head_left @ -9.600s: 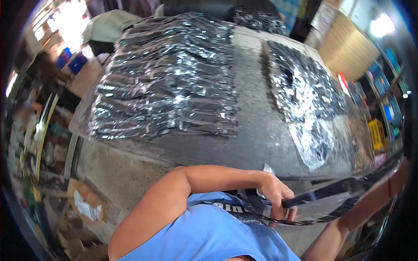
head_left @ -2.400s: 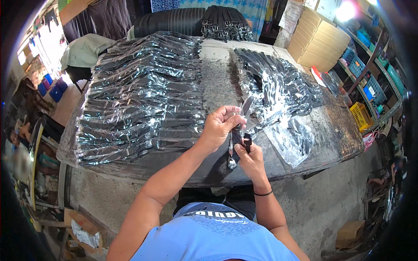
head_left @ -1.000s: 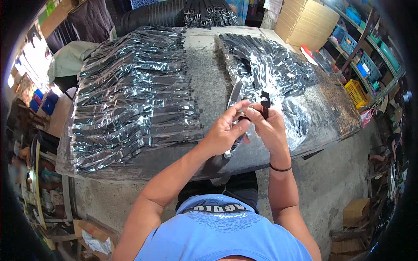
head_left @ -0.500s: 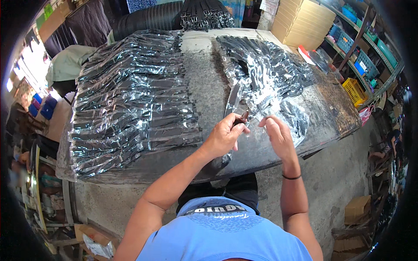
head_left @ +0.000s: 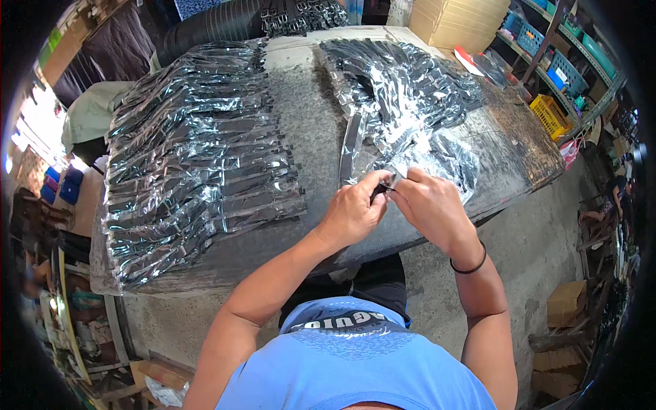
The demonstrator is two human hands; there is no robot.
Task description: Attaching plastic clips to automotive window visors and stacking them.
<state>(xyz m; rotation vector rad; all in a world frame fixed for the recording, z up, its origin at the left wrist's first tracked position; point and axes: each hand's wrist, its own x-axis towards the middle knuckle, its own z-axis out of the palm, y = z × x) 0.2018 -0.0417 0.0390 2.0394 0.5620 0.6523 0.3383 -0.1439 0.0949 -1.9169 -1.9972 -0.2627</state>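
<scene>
My left hand (head_left: pixel 354 210) is closed, its thumb and fingers pinching a small dark end of a black belt (head_left: pixel 383 190) near the table's front edge. Beside it, my right hand (head_left: pixel 435 208) is closed at the same spot, fingertips meeting those of the left; most of its grip is hidden under the knuckles. A strip in clear plastic (head_left: pixel 352 147) runs away from just beyond my left hand. Past the hands lies a loose heap of plastic-wrapped black belts (head_left: pixel 410 89). To the left, more wrapped belts (head_left: pixel 205 147) lie side by side in a long stack.
The worn dark table (head_left: pixel 311 102) carries both piles. At its far side are unwrapped belts with metal buckles (head_left: pixel 301 15), a black roll (head_left: pixel 212 33) and a cardboard box (head_left: pixel 454 22). Shelves with a yellow basket (head_left: pixel 549 116) stand on the right.
My right hand has moved left and closed in on the dark end in my left hand; the two were apart before. The whole view has shifted slightly.
</scene>
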